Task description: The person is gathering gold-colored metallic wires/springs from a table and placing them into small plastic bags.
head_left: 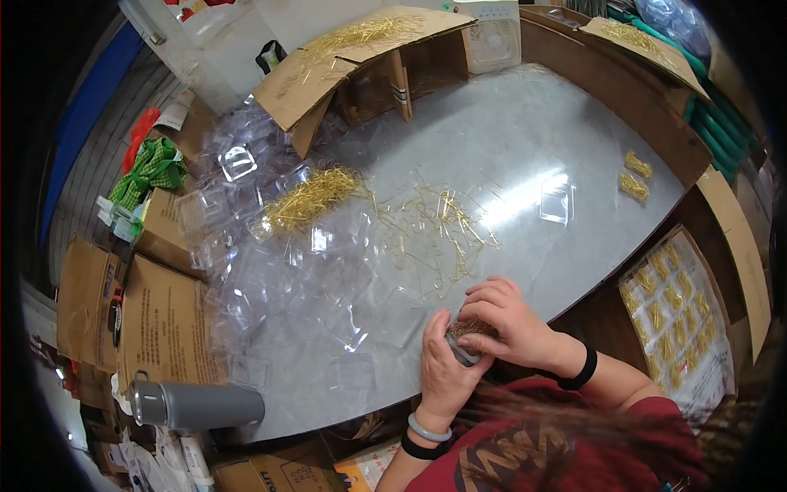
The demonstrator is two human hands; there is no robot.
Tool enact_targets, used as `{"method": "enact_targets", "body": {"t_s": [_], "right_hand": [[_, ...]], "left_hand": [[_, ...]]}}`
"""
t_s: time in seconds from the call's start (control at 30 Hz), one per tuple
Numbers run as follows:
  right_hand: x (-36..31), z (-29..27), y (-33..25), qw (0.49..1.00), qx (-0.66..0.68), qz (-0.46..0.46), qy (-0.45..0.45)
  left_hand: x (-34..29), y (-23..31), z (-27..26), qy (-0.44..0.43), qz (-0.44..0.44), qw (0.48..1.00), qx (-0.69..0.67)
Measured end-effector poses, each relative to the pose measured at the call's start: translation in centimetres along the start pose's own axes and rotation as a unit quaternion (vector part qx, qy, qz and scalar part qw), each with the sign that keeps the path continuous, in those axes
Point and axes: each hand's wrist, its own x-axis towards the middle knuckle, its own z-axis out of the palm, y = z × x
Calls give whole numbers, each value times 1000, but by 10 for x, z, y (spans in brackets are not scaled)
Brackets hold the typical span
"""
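My left hand [443, 371] is wrapped round a small clear plastic box [464, 354] at the table's near edge. Thin gold wire pieces, apparently hooks, show inside it. From above, my right hand [510, 322] closes over the box's top, thumb and fingers pressing at the wires. My fingers hide part of the box, so I cannot tell how full it is. Just beyond my hands, loose gold wire hooks [449, 220] lie scattered on the grey table [492, 123]. A denser heap of gold wire hooks [316, 197] rests farther left, among many clear plastic boxes [270, 283].
A grey bottle [201, 407] lies at the near left edge. Cardboard shelving [361, 61] with more wires on top stands at the back. One clear piece [557, 201] and two filled packs [635, 176] sit to the right. Several filled packs fill a tray [676, 307] beside the table.
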Motion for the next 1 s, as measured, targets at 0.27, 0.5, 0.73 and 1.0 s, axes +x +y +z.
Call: {"method": "enact_targets", "body": {"t_s": [0.27,0.5,0.73,1.0], "right_hand": [[-5,6,9,1000,-22,7,2],[-2,-21,5,994,72,4,-81],[-19,-1,9,996,-89,6,-30],[-7,-8,-3,979,-197,-49,-33]], "left_hand": [[3,5,-5,-17,28,999,24],[2,2,-8,-33,33,998,30],[1,3,-8,-27,19,999,33],[1,2,-6,-21,10,999,31]]}}
